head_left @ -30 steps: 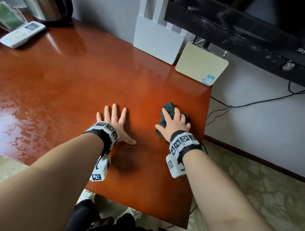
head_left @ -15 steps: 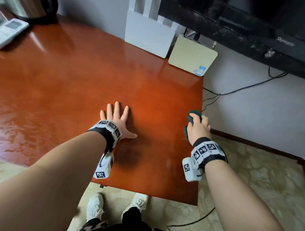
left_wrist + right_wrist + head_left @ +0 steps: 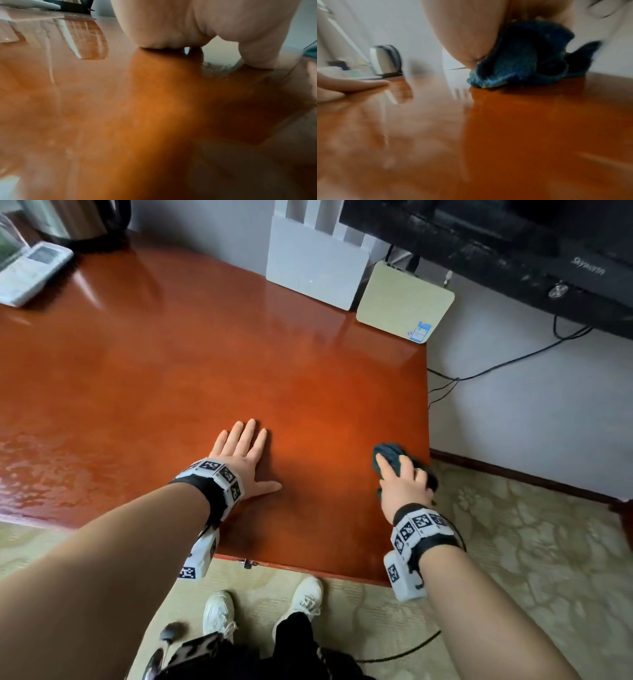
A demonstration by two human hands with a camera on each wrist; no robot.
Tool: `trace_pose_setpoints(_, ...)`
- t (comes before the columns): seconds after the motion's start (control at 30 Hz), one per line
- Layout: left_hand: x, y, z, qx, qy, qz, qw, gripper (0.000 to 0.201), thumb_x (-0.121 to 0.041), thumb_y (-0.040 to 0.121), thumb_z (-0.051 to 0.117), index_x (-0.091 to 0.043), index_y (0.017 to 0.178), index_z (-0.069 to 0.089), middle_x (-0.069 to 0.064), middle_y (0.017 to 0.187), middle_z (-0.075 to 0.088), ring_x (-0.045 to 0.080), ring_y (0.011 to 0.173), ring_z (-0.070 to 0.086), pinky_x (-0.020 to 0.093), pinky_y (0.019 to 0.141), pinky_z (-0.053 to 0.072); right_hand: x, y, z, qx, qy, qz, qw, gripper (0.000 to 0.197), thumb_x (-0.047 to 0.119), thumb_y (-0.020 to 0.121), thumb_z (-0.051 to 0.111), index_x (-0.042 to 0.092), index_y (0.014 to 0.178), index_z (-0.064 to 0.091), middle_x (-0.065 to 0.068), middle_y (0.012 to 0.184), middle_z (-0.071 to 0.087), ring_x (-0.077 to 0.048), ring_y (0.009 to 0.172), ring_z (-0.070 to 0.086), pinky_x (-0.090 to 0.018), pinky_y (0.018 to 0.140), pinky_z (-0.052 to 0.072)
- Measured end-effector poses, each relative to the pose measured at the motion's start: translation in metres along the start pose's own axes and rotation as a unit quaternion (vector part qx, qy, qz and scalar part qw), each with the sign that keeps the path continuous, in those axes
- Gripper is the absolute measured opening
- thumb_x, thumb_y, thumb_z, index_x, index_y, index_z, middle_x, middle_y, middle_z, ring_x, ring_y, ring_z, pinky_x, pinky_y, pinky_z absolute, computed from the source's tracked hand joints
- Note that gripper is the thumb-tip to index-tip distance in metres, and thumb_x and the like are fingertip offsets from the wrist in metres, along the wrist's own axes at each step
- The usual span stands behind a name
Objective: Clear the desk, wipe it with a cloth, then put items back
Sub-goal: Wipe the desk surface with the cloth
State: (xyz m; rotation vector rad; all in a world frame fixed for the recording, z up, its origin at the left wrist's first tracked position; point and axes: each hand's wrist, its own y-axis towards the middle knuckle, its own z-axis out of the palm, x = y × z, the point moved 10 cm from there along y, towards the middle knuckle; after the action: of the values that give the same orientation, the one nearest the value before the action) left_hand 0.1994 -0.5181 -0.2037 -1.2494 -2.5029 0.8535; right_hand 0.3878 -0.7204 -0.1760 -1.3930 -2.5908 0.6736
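Right hand (image 3: pixel 404 486) bunches the dark teal cloth (image 3: pixel 388 455) at the worktop's (image 3: pixel 205 378) right edge. Left hand (image 3: pixel 241 455) lies flat, fingers spread, on the worktop. Cloth looks soft, light, floppy; best gripped as a wad, palm on top.

The desk (image 3: pixel 171 364) is reddish-brown wood under a thick glossy lacquer, mirror-smooth enough to reflect the wall and the things at its back edge. The cloth (image 3: pixel 390 455) is dark teal, soft and nappy like terry or microfibre, matt and crumpled into folds. The white router (image 3: pixel 315 275) and the beige box (image 3: pixel 404 299) beside it look like smooth matt plastic; the box bears a small paper sticker. The kettle (image 3: pixel 85 217) shows brushed metal with black plastic. The floor covering (image 3: pixel 531 559) is matt with a pale floral pattern.
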Motion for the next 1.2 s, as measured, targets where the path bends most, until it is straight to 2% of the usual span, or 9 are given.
trace_pose_setpoints(0.1, -0.002, -0.002, -0.001, 0.002, 0.004, 0.002, 1.000, 0.104, -0.076, 0.080, 0.035, -0.021, 0.148, -0.021, 0.004, 0.155, -0.027, 0.023, 0.145, -0.021, 0.039, 0.119, -0.009, -0.067, -0.010, 0.005, 0.007, 0.092, 0.103, 0.990, 0.052, 0.018, 0.099, 0.033, 0.037, 0.146, 0.021, -0.010, 0.153, 0.015, -0.036, 0.135, 0.021, -0.045, 0.107, 0.030)
trace_pose_setpoints(0.2, -0.001, -0.002, -0.001, -0.001, 0.008, -0.005, 1.000, 0.103, -0.076, 0.081, 0.035, -0.020, 0.149, -0.019, 0.005, 0.155, -0.026, 0.024, 0.145, -0.020, 0.040, 0.119, -0.008, -0.080, -0.021, -0.013, -0.068, 0.151, 0.131, 0.977, 0.048, 0.020, 0.099, 0.035, 0.030, 0.146, 0.029, -0.013, 0.150, 0.021, -0.036, 0.132, 0.027, -0.041, 0.107, 0.030)
trace_pose_setpoints(0.43, -0.005, -0.022, 0.010, -0.036, 0.007, -0.008, 0.999, 0.086, -0.067, 0.090, 0.027, -0.021, 0.150, -0.012, 0.003, 0.158, -0.020, 0.025, 0.146, -0.015, 0.041, 0.119, -0.004, 0.090, -0.082, -0.014, -0.086, 0.108, -0.142, 0.980, 0.047, 0.024, 0.100, 0.036, 0.032, 0.146, 0.026, -0.004, 0.153, 0.018, -0.031, 0.132, 0.026, -0.041, 0.104, 0.034)
trace_pose_setpoints(0.53, -0.002, -0.032, 0.020, -0.030, 0.016, 0.000, 0.999, 0.082, -0.064, 0.091, 0.026, -0.023, 0.150, -0.013, 0.002, 0.157, -0.020, 0.025, 0.146, -0.015, 0.040, 0.120, -0.004, 0.125, -0.102, 0.022, -0.063, 0.044, -0.184, 0.980, 0.047, 0.026, 0.100, 0.036, 0.036, 0.144, 0.027, -0.001, 0.154, 0.017, -0.031, 0.135, 0.023, -0.046, 0.104, 0.030)
trace_pose_setpoints(0.67, -0.002, -0.038, 0.022, -0.034, 0.017, -0.005, 0.999, 0.079, -0.062, 0.093, 0.026, -0.022, 0.150, -0.011, 0.002, 0.158, -0.018, 0.024, 0.146, -0.014, 0.040, 0.120, -0.004, 0.077, -0.102, 0.038, -0.070, 0.056, -0.114, 0.989, 0.042, 0.031, 0.101, 0.032, 0.040, 0.142, 0.028, 0.003, 0.155, 0.015, -0.029, 0.138, 0.018, -0.048, 0.108, 0.025)
trace_pose_setpoints(0.77, -0.005, -0.040, 0.023, -0.036, 0.017, -0.004, 0.999, 0.077, -0.059, 0.094, 0.027, -0.021, 0.151, -0.010, 0.003, 0.158, -0.018, 0.024, 0.146, -0.014, 0.040, 0.120, -0.004, -0.006, -0.099, 0.044, -0.076, 0.081, 0.018, 0.994, 0.041, 0.033, 0.100, 0.031, 0.041, 0.140, 0.030, 0.001, 0.154, 0.017, -0.029, 0.135, 0.022, -0.045, 0.107, 0.028)
trace_pose_setpoints(0.93, -0.005, -0.047, 0.022, -0.044, 0.026, 0.009, 0.999, 0.077, -0.058, 0.094, 0.030, -0.021, 0.151, -0.007, 0.002, 0.158, -0.015, 0.023, 0.147, -0.012, 0.037, 0.121, -0.003, -0.120, -0.108, 0.048, -0.085, 0.237, 0.211, 0.944, 0.039, 0.023, 0.100, 0.035, 0.028, 0.138, 0.042, -0.009, 0.150, 0.024, -0.036, 0.131, 0.032, -0.044, 0.108, 0.033)
trace_pose_setpoints(1.03, -0.001, -0.051, 0.019, -0.040, 0.033, 0.021, 0.998, 0.079, -0.057, 0.093, 0.034, -0.022, 0.152, -0.006, 0.002, 0.159, -0.013, 0.021, 0.147, -0.011, 0.034, 0.120, -0.002, -0.121, -0.106, 0.017, -0.142, 0.285, 0.197, 0.927, 0.039, 0.021, 0.099, 0.037, 0.026, 0.138, 0.043, -0.011, 0.148, 0.027, -0.037, 0.127, 0.039, -0.041, 0.104, 0.036)
trace_pose_setpoints(1.2, 0.017, -0.065, 0.025, -0.031, 0.020, 0.030, 0.999, 0.084, -0.060, 0.090, 0.040, -0.025, 0.151, -0.005, 0.004, 0.158, -0.008, 0.022, 0.147, -0.008, 0.034, 0.121, 0.002, -0.048, -0.086, -0.027, -0.164, 0.420, 0.052, 0.891, 0.044, 0.016, 0.097, 0.042, 0.017, 0.141, 0.035, -0.012, 0.144, 0.037, -0.029, 0.130, 0.041, -0.034, 0.106, 0.033)
